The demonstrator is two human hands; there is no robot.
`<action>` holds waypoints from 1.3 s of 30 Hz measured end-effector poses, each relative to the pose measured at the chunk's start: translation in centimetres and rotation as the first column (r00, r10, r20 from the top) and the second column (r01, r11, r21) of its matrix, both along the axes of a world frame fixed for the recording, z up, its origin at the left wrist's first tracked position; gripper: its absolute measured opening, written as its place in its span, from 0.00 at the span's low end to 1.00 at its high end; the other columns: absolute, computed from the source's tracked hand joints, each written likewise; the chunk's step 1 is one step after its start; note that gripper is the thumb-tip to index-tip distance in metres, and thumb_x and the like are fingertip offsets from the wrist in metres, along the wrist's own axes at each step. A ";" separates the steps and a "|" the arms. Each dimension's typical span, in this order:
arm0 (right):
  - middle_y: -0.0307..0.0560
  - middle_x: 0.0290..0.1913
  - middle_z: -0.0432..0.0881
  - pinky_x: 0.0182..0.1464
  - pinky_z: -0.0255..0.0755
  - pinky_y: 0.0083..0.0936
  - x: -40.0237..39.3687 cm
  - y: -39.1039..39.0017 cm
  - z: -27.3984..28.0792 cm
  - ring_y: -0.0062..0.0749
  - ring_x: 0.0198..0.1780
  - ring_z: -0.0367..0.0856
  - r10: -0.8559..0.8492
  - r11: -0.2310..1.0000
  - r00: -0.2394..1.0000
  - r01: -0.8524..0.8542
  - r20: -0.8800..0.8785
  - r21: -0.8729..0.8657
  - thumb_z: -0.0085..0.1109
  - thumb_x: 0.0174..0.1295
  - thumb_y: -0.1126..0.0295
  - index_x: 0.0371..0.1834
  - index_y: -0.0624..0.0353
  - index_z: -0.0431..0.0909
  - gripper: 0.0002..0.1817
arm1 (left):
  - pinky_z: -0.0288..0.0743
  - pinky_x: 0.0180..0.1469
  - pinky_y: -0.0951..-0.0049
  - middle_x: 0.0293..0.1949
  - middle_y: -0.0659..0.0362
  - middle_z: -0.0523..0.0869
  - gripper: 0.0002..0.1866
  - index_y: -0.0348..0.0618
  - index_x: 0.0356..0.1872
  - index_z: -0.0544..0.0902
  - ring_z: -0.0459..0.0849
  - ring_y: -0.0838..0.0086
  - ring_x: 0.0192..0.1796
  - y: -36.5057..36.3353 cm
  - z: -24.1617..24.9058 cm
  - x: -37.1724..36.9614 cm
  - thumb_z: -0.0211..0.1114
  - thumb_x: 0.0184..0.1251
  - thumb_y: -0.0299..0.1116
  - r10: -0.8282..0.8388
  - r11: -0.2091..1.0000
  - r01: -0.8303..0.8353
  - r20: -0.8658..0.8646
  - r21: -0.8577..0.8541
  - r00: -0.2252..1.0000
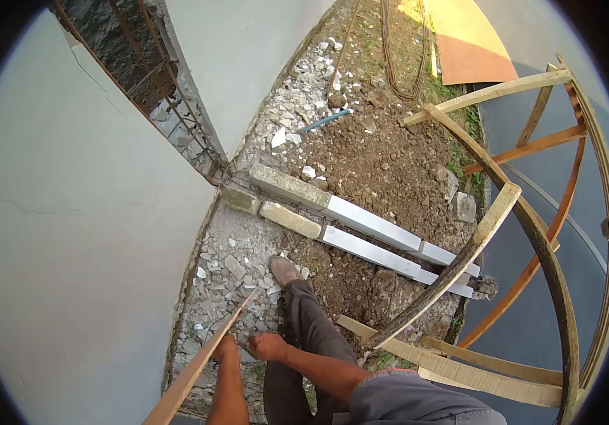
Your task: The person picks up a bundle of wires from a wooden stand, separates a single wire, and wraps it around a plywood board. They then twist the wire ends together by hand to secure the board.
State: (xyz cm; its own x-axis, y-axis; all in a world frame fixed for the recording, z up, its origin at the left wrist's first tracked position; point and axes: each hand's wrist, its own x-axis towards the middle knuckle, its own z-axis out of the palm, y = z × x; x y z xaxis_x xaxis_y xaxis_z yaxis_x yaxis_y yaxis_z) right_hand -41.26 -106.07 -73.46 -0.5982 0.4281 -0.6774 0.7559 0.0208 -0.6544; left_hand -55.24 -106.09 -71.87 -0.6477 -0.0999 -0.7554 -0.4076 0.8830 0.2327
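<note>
My left hand grips a long thin wooden batten that runs from the bottom edge up to a point over the rubble beside the grey wall. Just to its right, my right hand hangs with curled fingers and nothing visible in it, a short gap from the batten. My grey trouser leg and brown shoe stand on broken stone below the hands.
Two long concrete posts lie across the soil ahead. A rough wooden frame of curved poles and planks rises on the right. A barred window is set in the wall; a blue pipe, coiled rods and an orange board lie beyond.
</note>
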 end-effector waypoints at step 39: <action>0.61 0.55 0.76 0.59 0.70 0.49 3.3 -1.3 6.1 0.60 0.59 0.74 -0.354 0.923 0.935 0.348 0.006 0.167 0.60 0.66 0.54 0.74 0.53 0.61 0.35 | 0.79 0.37 0.57 0.31 0.56 0.80 0.10 0.41 0.41 0.77 0.82 0.65 0.34 -7.2 -7.6 -3.7 0.58 0.74 0.37 0.043 0.885 -0.270 0.511 0.378 0.858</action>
State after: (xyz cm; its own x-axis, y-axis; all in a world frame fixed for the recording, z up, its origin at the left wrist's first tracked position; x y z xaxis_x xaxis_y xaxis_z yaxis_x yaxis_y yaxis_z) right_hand -37.95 -107.39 -67.37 -0.3668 0.7108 -0.6002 0.7564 -0.1477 -0.6372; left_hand -58.96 -113.34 -79.52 -0.1996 0.2330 -0.9518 -0.6897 0.6565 0.3054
